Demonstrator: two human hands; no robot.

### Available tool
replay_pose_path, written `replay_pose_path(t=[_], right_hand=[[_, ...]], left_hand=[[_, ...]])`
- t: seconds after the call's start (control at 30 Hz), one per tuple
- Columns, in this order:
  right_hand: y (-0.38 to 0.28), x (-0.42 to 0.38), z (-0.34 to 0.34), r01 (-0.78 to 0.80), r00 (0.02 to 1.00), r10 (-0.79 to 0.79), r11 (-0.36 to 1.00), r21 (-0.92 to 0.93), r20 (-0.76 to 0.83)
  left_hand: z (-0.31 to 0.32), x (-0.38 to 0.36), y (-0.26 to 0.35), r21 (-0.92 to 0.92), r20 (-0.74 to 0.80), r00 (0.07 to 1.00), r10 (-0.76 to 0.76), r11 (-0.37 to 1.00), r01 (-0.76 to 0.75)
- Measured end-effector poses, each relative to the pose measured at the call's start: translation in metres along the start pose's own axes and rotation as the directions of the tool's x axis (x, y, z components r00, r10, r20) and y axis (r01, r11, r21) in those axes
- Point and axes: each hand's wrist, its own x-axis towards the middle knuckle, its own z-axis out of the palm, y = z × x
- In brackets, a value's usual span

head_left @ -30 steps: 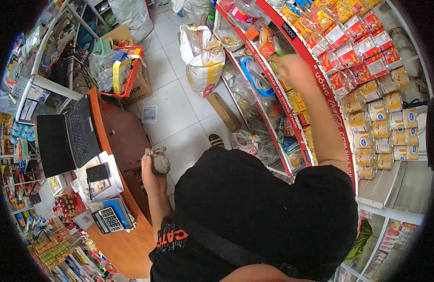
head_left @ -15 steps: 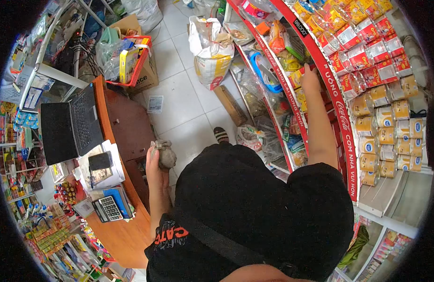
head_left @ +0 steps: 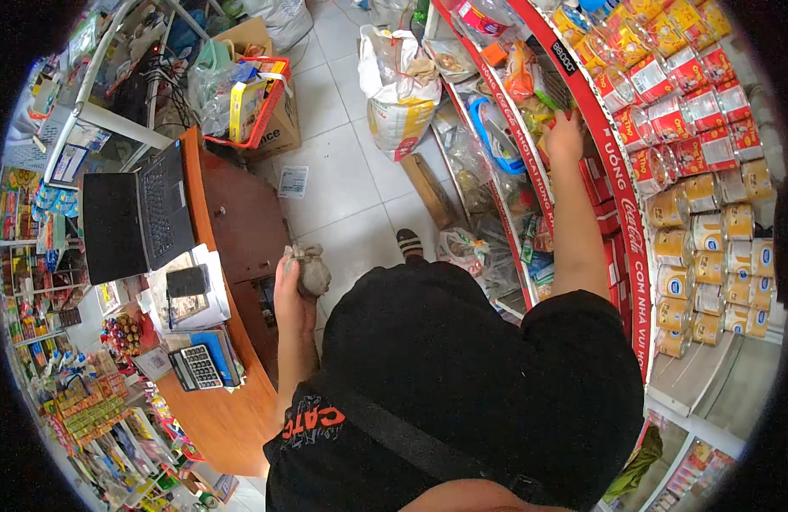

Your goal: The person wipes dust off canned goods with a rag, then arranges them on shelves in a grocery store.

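My left hand (head_left: 293,294) is wrapped round a small grey bundle with a knotted top (head_left: 312,271), held upright beside the desk. It looks like a tied bag; its contents do not show. On the other side my right arm stretches out to the upper shelf of the red-edged rack. There my right hand (head_left: 566,139) is among yellow and green packets (head_left: 535,111), its fingertips partly lost against them. I cannot make out whether it grips one. Red boxes (head_left: 592,181) stand beside my right forearm.
Left is a wooden desk (head_left: 215,422) with a laptop (head_left: 162,213), phone (head_left: 186,282) and calculator (head_left: 196,367). Ahead stand a white sack (head_left: 398,94) and a red basket (head_left: 270,107). Rows of cans (head_left: 693,158) line the right side. A wooden block (head_left: 428,188) lies on the floor.
The view has shifted slightly, so the surroundings sit further right. My right hand has moved a little further along the shelf, away from my body. My left hand still holds the grey bundle.
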Motion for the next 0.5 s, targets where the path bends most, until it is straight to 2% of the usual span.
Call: replay_pose_path(t=[0.03, 0.13, 0.2, 0.27, 0.3, 0.33, 0.37, 0.4, 0.43, 0.5], right_hand=[[-0.001, 0.000, -0.005, -0.066, 0.996, 0.061, 0.996, 0.062, 0.067], [0.002, -0.003, -0.009, 0.021, 0.999, -0.022, 0.999, 0.026, 0.032], [-0.003, -0.006, -0.015, 0.018, 0.997, -0.017, 1.000, -0.018, 0.079], [-0.007, -0.009, -0.013, 0.152, 0.988, -0.151, 0.987, -0.057, 0.019], [-0.005, -0.009, -0.009, 0.270, 0.961, -0.273, 0.961, -0.063, -0.045], [-0.006, -0.010, -0.004, 0.317, 0.940, -0.326, 0.944, -0.094, -0.097], [-0.017, -0.013, -0.018, 0.336, 0.940, -0.341, 0.934, -0.126, -0.021], [-0.018, -0.011, -0.015, 0.368, 0.924, -0.381, 0.909, -0.194, -0.033], [-0.019, -0.010, -0.015, 0.395, 0.912, -0.408, 0.901, -0.179, -0.042], [-0.031, -0.016, -0.028, 0.448, 0.887, -0.460, 0.875, -0.182, -0.029]], left_hand=[[-0.002, 0.000, 0.000, 0.006, 0.012, 1.000, 0.004, 1.000, -0.005], [-0.008, 0.001, 0.000, 0.016, 0.030, 0.999, 0.017, 1.000, -0.017], [-0.011, 0.000, 0.001, 0.025, 0.016, 1.000, 0.025, 0.999, -0.026], [-0.018, 0.003, -0.001, 0.034, -0.034, 0.999, -0.027, 0.999, 0.029], [-0.028, 0.011, -0.010, 0.055, -0.009, 1.000, -0.006, 0.998, 0.006], [-0.032, 0.016, -0.014, 0.080, 0.018, 1.000, 0.013, 0.997, -0.015], [-0.027, 0.016, -0.010, 0.083, -0.002, 1.000, -0.020, 0.996, 0.020], [-0.020, 0.015, -0.007, 0.088, -0.018, 0.998, -0.064, 0.994, 0.066], [-0.021, 0.022, -0.013, 0.091, 0.002, 1.000, -0.026, 0.996, 0.026], [-0.014, 0.026, -0.016, 0.083, -0.014, 0.999, -0.048, 0.995, 0.049]])
